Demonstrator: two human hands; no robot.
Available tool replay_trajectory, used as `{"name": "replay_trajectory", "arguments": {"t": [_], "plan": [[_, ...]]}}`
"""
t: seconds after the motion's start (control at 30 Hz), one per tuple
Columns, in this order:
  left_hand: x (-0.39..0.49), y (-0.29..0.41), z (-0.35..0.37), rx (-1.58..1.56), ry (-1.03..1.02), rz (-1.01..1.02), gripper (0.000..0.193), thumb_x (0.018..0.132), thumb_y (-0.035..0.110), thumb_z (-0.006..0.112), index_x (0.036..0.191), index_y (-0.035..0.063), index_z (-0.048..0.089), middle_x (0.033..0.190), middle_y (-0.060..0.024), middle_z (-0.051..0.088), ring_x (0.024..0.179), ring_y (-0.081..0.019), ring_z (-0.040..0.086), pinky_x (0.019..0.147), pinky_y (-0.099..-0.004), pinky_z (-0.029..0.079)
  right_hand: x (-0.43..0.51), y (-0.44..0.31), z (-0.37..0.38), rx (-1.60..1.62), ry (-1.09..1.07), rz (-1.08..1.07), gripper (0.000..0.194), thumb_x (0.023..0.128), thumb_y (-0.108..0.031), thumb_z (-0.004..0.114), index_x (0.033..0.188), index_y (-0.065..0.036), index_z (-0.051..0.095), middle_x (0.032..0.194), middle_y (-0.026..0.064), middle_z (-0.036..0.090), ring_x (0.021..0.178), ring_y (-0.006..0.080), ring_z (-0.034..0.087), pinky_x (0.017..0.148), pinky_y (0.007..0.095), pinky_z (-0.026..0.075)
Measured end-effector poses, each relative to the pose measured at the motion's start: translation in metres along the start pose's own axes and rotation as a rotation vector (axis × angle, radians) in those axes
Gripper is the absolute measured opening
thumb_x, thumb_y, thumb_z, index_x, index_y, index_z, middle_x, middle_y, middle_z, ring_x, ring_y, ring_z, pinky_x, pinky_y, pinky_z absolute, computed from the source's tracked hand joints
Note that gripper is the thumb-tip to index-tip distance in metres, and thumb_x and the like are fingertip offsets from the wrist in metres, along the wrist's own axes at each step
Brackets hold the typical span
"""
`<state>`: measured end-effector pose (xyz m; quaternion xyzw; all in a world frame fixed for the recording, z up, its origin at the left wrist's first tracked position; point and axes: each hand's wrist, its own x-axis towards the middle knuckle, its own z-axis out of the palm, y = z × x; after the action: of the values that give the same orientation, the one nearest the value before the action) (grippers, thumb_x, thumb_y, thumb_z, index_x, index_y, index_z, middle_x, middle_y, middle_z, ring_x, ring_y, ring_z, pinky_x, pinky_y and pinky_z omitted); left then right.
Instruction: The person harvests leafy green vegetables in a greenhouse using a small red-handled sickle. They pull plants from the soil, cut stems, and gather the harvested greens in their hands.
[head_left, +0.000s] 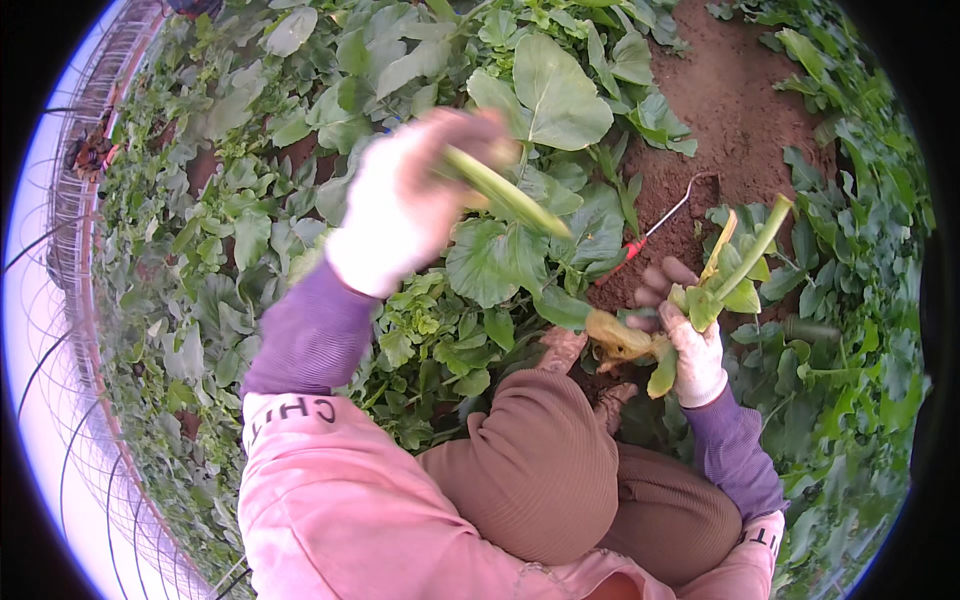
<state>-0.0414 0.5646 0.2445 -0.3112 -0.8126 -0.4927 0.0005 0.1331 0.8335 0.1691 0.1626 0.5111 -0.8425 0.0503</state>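
My left hand (420, 191), in a white glove with dark soiled fingers and blurred by motion, grips a thick green leaf stalk (514, 196) above the leafy plants. Lower on the right, my right hand (688, 341), also gloved, holds a bundle of picked leaves (731, 289) with a cut-looking stalk end pointing up. A withered yellow leaf (624, 339) hangs beside that hand, over my shoes. Between the hands, on the soil, lies a hand tool with a red handle (626, 259) and a thin metal shaft bent at its far end.
Broad-leaved green plants (559, 97) crowd both sides. A strip of bare reddish soil (727, 97) runs up at the upper right. My bent knees (547, 465) are below the hands. Curved greenhouse framing with pale film (67, 360) borders the left.
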Motion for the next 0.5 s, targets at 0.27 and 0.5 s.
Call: {"name": "replay_trajectory", "arguments": {"t": [0.27,0.5], "plan": [[0.017,0.074,0.163,-0.267,-0.269,-0.024,0.041,0.072,0.006,0.065,0.112,0.0049,0.058,0.103,-0.0162,0.061,0.096,-0.033,0.06,0.082,-0.039,0.049,-0.004,-0.018,-0.002,-0.613,-0.049,-0.519,0.048,0.074,-0.002,0.069,0.118,-0.001,0.049,0.112,0.0102,0.057,0.099,0.0191,0.058,0.086,0.0328,0.049],[0.033,0.036,0.158,0.056,-0.541,0.091,0.043,0.077,0.017,0.065,0.117,0.0049,0.056,0.107,-0.0185,0.062,0.089,-0.0305,0.065,0.08,-0.0357,0.052,-0.003,-0.007,-0.039,0.146,0.252,0.069,0.034,0.083,-0.011,0.056,0.115,0.001,0.055,0.093,0.0073,0.062,0.081,0.0157,0.06,0.054,0.0255,0.049]]}}
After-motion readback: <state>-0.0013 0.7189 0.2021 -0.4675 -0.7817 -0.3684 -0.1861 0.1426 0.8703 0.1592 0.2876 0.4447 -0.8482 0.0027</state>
